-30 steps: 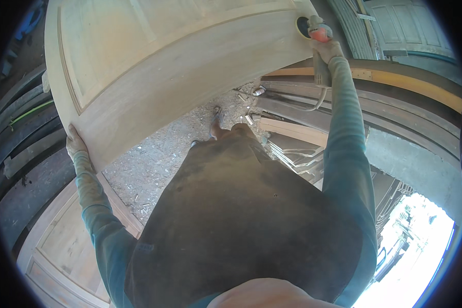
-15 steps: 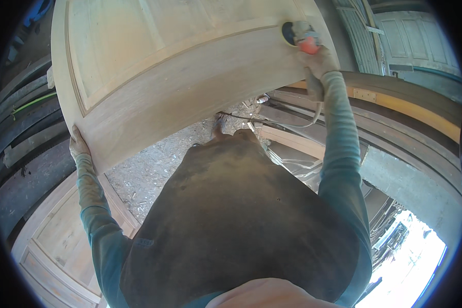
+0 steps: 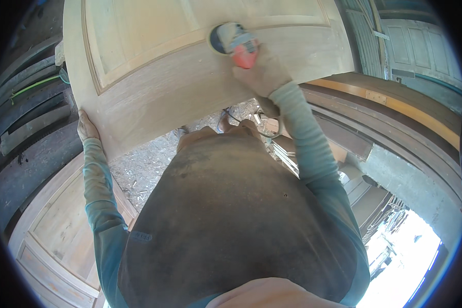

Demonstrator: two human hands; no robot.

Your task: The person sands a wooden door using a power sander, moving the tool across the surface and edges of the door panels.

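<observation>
A pale wooden panelled door (image 3: 159,97) lies in front of me, with a grooved moulding between its raised panel and its wide plain rail. My right hand (image 3: 264,69) is wrapped round a red and grey angle grinder (image 3: 244,51). The grinder's round dark disc (image 3: 218,39) with a pale rim rests at the moulding near the middle of the door. My left hand (image 3: 88,126) grips the door's near left corner edge, its fingers partly hidden. The grinder's cord (image 3: 278,131) hangs below my right wrist.
Stacked dark boards (image 3: 33,128) line the left side. Another panelled door (image 3: 61,231) leans at the lower left. Long planks, one orange-yellow (image 3: 395,100), run along the right beside a grey concrete ledge (image 3: 410,177). Wood scraps and shavings litter the floor (image 3: 143,161).
My right hand has swept the grinder leftward along the rail, from near the door's right end to its middle. My left hand stays on the corner; the view has shifted slightly.
</observation>
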